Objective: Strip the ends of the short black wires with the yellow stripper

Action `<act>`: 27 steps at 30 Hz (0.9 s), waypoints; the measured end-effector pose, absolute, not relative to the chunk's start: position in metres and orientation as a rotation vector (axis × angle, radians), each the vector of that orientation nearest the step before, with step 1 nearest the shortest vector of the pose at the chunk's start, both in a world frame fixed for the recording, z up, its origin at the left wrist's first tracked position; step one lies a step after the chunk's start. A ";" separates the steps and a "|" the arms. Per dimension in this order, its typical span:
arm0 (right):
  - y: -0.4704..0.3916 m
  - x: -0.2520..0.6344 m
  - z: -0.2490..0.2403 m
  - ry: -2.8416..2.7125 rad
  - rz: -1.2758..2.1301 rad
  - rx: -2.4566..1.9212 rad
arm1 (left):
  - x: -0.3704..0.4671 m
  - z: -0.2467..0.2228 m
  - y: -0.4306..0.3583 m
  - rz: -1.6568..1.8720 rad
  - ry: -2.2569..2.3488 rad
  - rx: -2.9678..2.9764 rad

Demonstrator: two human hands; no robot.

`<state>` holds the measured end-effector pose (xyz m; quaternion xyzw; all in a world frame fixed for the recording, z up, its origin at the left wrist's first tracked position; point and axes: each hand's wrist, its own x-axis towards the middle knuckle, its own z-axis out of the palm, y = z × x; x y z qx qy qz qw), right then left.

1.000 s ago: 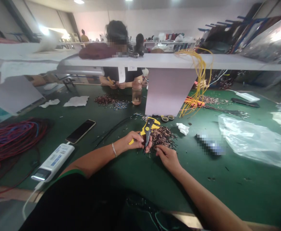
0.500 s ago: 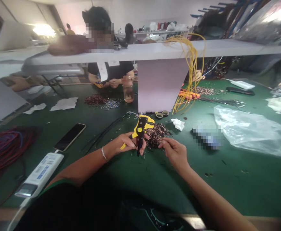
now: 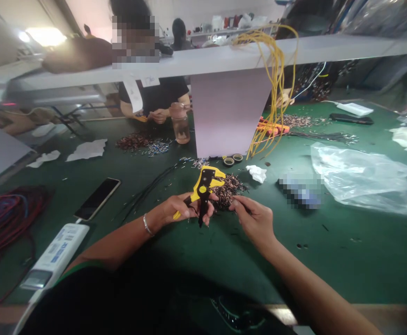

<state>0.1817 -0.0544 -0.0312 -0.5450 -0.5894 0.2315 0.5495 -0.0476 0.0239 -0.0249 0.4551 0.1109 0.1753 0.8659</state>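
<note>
My left hand (image 3: 184, 208) is wrapped around the handles of a yellow and black wire stripper (image 3: 203, 189), with its jaws pointing up and to the right. Behind the stripper lies a heap of short dark wires with coppery ends (image 3: 231, 188) on the green table. At the heap's near right edge, my right hand (image 3: 254, 216) is closed in a pinch. Whatever sits between its fingertips is too small to make out. A few loose black wires (image 3: 150, 186) lie to the left of the stripper.
A phone (image 3: 97, 199) and a white power strip (image 3: 56, 253) lie left, near coiled red and blue wire (image 3: 8, 218). Yellow wires (image 3: 276, 83) hang from the shelf (image 3: 217, 56). A plastic bag (image 3: 360, 181) lies right. Across the table, a co-worker's hands (image 3: 158, 116) are near a bottle (image 3: 180, 124).
The camera view has shifted, so the shelf and far table sit higher in the picture. Both hands and the stripper stay almost in place beside the wire heap.
</note>
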 end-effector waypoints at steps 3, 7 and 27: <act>-0.053 0.181 -0.033 -1.387 0.529 -1.309 | -0.046 -0.022 0.019 0.359 0.281 1.031; -0.052 0.180 -0.035 -1.383 0.566 -1.329 | -0.041 -0.021 0.010 0.368 0.492 1.296; -0.044 0.164 -0.028 -0.797 1.384 -0.953 | -0.026 -0.032 -0.007 0.567 0.877 2.327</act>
